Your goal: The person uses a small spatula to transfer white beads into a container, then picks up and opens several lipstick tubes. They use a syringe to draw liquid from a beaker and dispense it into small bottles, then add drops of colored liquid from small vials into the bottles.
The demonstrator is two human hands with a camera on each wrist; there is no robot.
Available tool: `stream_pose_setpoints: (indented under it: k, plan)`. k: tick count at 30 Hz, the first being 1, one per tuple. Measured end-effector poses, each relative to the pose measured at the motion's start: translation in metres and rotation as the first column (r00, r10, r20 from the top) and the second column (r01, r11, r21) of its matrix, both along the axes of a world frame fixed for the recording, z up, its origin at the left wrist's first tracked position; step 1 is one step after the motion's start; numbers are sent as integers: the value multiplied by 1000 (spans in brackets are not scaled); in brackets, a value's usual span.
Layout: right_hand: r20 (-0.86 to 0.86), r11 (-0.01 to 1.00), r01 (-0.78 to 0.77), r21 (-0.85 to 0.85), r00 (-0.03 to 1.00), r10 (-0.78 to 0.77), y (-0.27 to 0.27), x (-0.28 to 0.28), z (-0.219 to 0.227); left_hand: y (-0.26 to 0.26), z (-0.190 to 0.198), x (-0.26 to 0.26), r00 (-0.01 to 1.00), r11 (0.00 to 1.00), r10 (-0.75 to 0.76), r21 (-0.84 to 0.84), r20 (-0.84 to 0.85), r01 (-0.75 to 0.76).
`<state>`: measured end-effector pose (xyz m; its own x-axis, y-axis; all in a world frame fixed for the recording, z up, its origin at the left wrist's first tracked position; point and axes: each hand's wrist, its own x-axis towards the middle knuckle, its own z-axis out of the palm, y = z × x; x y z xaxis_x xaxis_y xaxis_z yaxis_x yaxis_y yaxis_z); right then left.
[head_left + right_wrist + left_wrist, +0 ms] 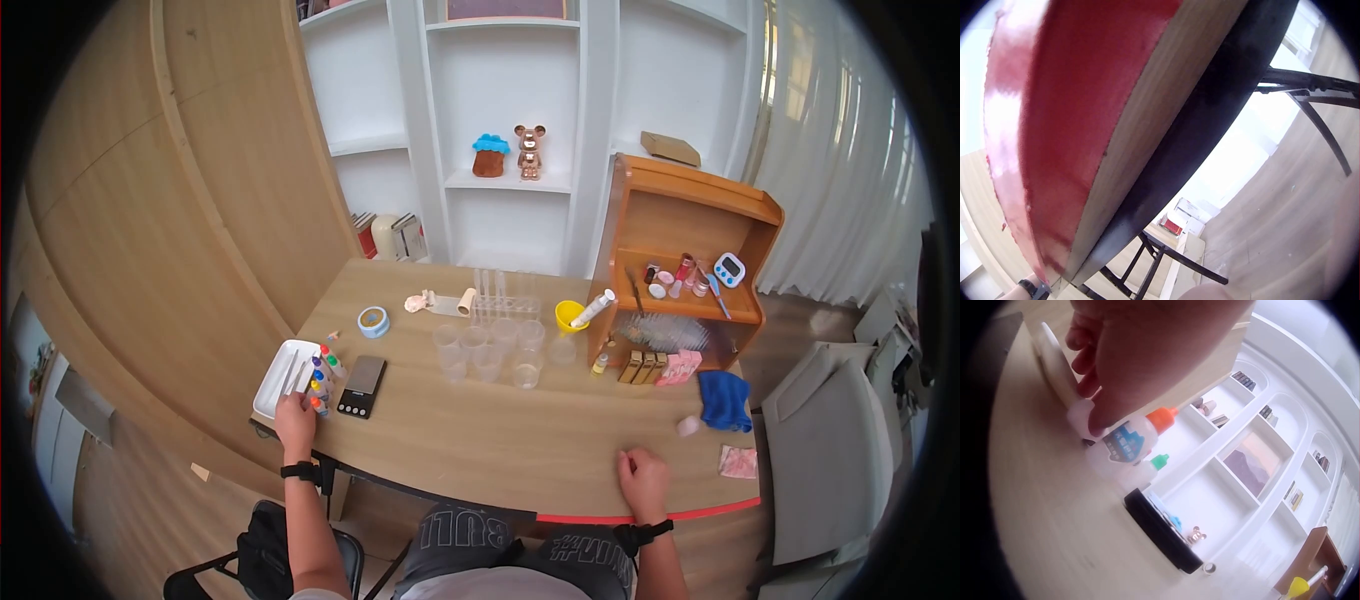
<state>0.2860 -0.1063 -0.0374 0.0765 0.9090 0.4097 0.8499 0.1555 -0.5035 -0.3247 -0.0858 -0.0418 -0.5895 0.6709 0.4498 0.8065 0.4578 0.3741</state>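
Note:
My left hand reaches over the near end of a white tray, its curled fingers at two thin metal rods lying in the tray. In the left wrist view the left hand partly hides the tray; I cannot tell whether the fingers grip a rod. Close beside the thumb stand small dropper bottles, one with an orange cap and one with a green cap. My right hand rests on the table near its front edge, fingers loosely curled, holding nothing.
Right of the bottles lies a black digital scale, with a tape roll behind. Clear plastic cups, a test tube rack and a yellow cup stand mid-table. A wooden cabinet and blue cloth are at right.

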Motion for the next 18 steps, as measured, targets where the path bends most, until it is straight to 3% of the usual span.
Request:
stream_pose_setpoints:
  k: [6,12,15,18]
  plan:
    - [9,1000,10,-2,1000,-10,-1,0,0,-4,2,3,988,995,20,-89,-152,-33]
    - [-28,1000,-6,26,1000,7,-2,-1,3,-14,6,10,979,990,-29,-138,-201,1]
    - [-23,1000,-4,22,1000,5,-1,-1,2,-21,4,10,988,969,-23,-245,-152,-15]
    - [-32,1000,-3,-3,999,3,-1,0,1,-30,-10,6,994,986,-66,-160,-91,51]
